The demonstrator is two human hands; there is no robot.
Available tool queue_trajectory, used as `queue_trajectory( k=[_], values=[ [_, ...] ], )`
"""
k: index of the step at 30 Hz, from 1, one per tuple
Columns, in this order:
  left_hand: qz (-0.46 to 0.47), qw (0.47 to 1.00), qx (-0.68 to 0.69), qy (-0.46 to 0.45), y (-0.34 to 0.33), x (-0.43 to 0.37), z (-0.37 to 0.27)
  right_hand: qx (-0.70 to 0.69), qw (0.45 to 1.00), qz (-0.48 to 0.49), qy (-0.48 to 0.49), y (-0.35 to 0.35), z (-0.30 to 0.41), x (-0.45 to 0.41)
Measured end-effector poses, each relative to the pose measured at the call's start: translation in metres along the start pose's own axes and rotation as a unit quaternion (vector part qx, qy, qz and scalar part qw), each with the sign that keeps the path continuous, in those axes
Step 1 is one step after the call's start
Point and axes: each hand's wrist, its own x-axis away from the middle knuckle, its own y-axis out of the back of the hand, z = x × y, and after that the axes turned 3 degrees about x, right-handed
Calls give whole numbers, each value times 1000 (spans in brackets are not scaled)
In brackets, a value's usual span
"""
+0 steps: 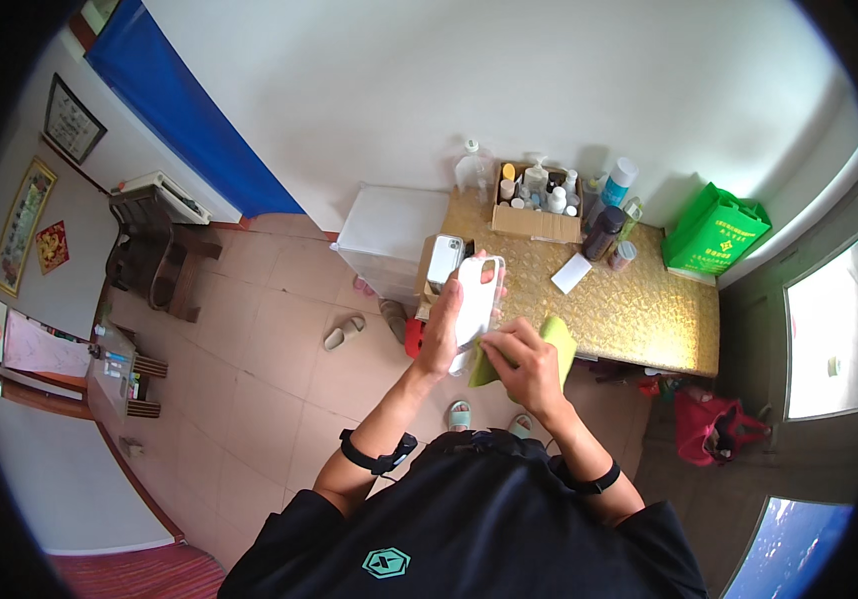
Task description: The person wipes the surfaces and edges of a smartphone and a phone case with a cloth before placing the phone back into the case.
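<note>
A clear phone case point(476, 299) with a white back area is held upright in my left hand point(441, 327), its camera cutout at the top. My right hand point(526, 363) grips a yellow-green cloth point(561, 346), part of which touches the lower right edge of the case. Behind my left hand, a white smartphone or cased phone point(445, 258) stands in a small open cardboard box point(426, 262) at the table's left end. On the gold-patterned table point(623, 322) lies a white card or folded paper point(571, 272).
A cardboard box point(536, 224) full of bottles stands against the wall, with a dark bottle point(603, 232), a spray can point(618, 182) and a small jar point(622, 255) beside it. A green bag point(717, 230) stands at the right end. A white cabinet point(391, 224) adjoins the table on the left.
</note>
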Motion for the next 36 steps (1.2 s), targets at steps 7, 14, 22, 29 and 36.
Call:
queue_trajectory(
  k=[7, 14, 22, 29, 36],
  values=[
    [36, 998, -48, -15, -5, -3, -8, 95, 975, 184, 81, 15, 3, 0],
    [28, 998, -56, -21, -9, -6, -2, -71, 986, 148, 16, 6, 20, 4],
    [22, 997, -58, -39, -8, -7, 2, 77, 985, 156, 4, 14, 3, 7],
    [5, 998, -61, -17, -14, -5, 7, -62, 989, 130, -32, 14, 5, 8],
    [14, 992, -126, -20, -19, -3, 17, 27, 994, 88, -56, 7, -16, 13]
  ],
)
